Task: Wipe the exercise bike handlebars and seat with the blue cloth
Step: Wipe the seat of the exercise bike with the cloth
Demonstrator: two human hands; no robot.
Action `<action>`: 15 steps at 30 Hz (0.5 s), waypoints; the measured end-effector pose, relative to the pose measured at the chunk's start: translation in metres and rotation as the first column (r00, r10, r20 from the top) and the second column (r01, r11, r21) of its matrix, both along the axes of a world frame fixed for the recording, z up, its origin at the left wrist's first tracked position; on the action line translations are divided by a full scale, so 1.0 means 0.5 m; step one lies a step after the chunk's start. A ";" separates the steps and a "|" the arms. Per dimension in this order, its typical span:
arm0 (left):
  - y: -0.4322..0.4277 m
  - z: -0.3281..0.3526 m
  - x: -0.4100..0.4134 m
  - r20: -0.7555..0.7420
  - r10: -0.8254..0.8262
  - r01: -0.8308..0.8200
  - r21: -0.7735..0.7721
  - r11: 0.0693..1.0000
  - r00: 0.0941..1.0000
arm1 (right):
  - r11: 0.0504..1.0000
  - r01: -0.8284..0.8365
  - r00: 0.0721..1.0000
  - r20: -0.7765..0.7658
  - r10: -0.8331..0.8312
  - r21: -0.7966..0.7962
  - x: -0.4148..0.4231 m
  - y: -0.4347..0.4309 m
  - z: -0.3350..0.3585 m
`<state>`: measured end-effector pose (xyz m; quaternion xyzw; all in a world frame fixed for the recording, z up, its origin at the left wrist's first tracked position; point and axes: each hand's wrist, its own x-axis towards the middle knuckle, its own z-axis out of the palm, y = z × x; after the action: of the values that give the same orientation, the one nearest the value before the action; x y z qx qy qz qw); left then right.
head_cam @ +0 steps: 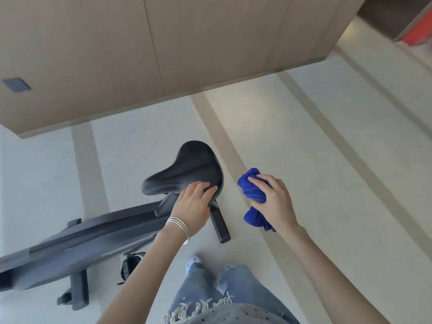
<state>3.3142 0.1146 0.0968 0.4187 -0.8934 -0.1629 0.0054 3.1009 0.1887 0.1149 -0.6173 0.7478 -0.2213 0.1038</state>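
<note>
The exercise bike's black seat (187,169) sits in the middle of the view, its narrow nose pointing left. My left hand (192,204) rests on the near right edge of the seat with straight fingers. To the right of the seat and clear of it, my right hand (272,199) grips the bunched blue cloth (253,195), one end hanging down below the hand. The handlebars are out of view.
The bike's grey frame (88,235) slopes down to the lower left, with a pedal (128,267) and a floor foot (219,220) near my feet. A tan wall (163,54) stands just behind the seat. Pale floor (315,136) stretches to the right.
</note>
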 end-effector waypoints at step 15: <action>0.110 0.024 -0.332 0.007 -0.396 0.396 0.011 0.918 0.918 | 0.903 0.429 0.802 0.450 -0.393 0.024 -0.257 0.306 0.002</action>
<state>3.1482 0.1694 0.1088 0.2301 -0.9589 -0.1629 -0.0336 2.9725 0.3418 0.1157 -0.3771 0.8105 -0.4025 0.1969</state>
